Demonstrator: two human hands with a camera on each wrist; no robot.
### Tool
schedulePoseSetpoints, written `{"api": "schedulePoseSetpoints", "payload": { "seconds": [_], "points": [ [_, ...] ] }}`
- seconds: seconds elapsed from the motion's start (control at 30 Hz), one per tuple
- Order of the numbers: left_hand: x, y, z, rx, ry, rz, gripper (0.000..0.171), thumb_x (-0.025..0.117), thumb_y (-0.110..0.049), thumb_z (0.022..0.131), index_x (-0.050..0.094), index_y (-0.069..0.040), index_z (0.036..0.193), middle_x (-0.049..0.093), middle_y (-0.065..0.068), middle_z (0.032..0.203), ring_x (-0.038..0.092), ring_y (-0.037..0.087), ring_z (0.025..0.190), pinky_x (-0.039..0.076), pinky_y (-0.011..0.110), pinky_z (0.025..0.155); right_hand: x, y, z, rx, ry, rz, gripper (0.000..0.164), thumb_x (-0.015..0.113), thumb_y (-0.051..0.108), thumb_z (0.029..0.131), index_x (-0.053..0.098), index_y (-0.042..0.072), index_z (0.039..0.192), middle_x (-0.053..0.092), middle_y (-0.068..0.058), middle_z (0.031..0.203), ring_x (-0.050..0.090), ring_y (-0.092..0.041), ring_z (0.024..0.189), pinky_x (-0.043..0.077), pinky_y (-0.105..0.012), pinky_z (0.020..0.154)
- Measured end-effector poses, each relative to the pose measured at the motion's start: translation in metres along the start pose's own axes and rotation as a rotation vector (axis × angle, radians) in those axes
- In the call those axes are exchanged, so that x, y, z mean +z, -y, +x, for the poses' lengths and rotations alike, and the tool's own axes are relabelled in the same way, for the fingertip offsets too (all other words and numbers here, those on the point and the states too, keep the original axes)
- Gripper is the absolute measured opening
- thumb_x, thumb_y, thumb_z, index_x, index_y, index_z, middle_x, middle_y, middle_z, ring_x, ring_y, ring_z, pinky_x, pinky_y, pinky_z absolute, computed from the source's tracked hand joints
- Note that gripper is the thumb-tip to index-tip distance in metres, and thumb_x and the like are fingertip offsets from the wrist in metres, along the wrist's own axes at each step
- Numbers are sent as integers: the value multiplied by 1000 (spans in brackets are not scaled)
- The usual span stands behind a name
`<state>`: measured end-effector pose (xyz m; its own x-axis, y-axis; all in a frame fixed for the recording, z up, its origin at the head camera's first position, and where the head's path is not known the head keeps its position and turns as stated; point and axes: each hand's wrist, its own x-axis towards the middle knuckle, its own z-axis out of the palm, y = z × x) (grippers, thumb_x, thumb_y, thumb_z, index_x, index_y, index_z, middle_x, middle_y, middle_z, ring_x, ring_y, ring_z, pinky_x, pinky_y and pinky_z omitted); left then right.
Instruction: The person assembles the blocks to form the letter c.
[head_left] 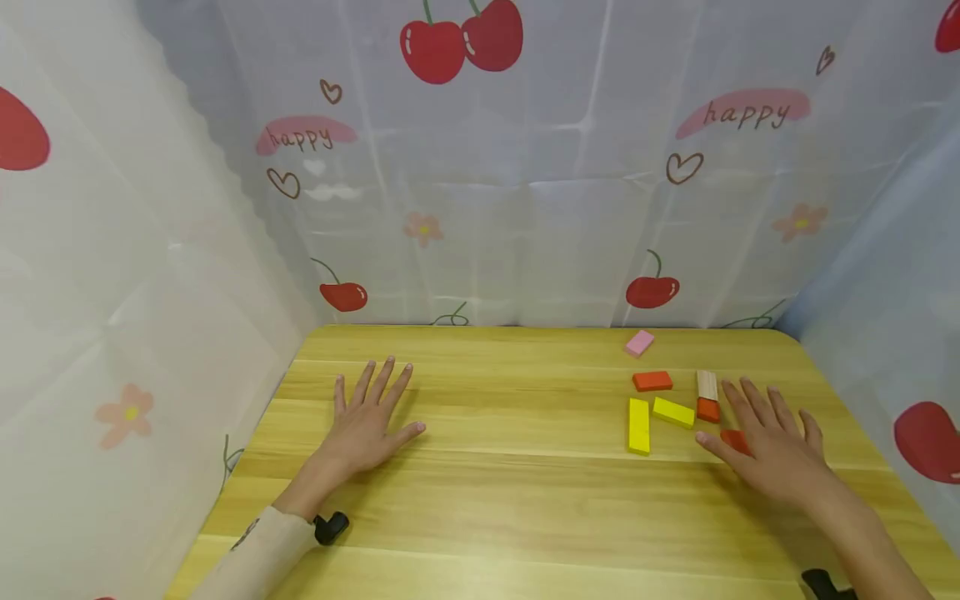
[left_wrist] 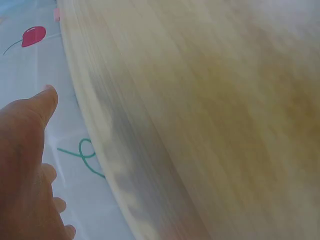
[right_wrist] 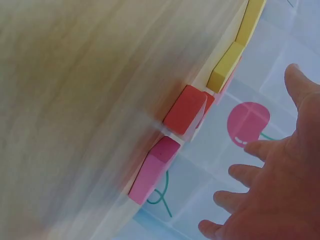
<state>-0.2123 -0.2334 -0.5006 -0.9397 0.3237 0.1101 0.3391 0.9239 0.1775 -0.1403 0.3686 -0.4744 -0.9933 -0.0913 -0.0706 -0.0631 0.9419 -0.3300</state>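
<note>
Two Hands Apart, Fingers Spread, Blocks at Right

Near right, the right hand (head_left: 780, 454) extends palm down over the table (head_left: 480, 525), fingers spread, gripping nothing. It partly covers a red block (head_left: 736, 442); contact cannot be determined. A magenta block (right_wrist: 155, 167) lies beside that block in the right wrist view. At left, the left hand (head_left: 360, 429) is well apart from all blocks, fingers also spread.

Farther: a lengthwise yellow block (head_left: 638, 426), a slanted yellow block (head_left: 673, 412), then an orange block (head_left: 708, 410) touching a bare-wood block (head_left: 707, 385). Beyond: a crosswise orange block (head_left: 652, 381); farthest, a pink block (head_left: 640, 343). Mixed angles suggest loose scatter; the spread fingers suggest idle hands.
</note>
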Motion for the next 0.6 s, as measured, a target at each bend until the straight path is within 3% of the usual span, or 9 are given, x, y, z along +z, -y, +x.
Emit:
{"api": "schedulePoseSetpoints", "payload": {
  "seconds": [0.27,0.43,0.6],
  "points": [
    [2,-20,14,59,27,-67,93,64,-64,101,22,-26,174,18,12,182,15,45,168,1,81,123,0,2,8,-53,-2,-10,95,57,66,104,20,13,173,14,-33,176,4,-66,159,4,-89,111],
    [10,-41,26,103,42,-134,88,66,-59,102,27,-25,173,25,12,180,21,43,166,7,79,124,2,5,18,-136,-75,-6,76,69,54,102,50,6,158,41,-34,164,28,-62,149,21,-85,105],
    [21,-70,42,150,70,-218,78,65,-57,104,38,-24,169,35,10,175,29,40,162,14,74,124,2,8,27,-211,-143,29,51,80,34,98,69,1,137,69,-28,134,54,-52,123,39,-71,100]
  ]
}}
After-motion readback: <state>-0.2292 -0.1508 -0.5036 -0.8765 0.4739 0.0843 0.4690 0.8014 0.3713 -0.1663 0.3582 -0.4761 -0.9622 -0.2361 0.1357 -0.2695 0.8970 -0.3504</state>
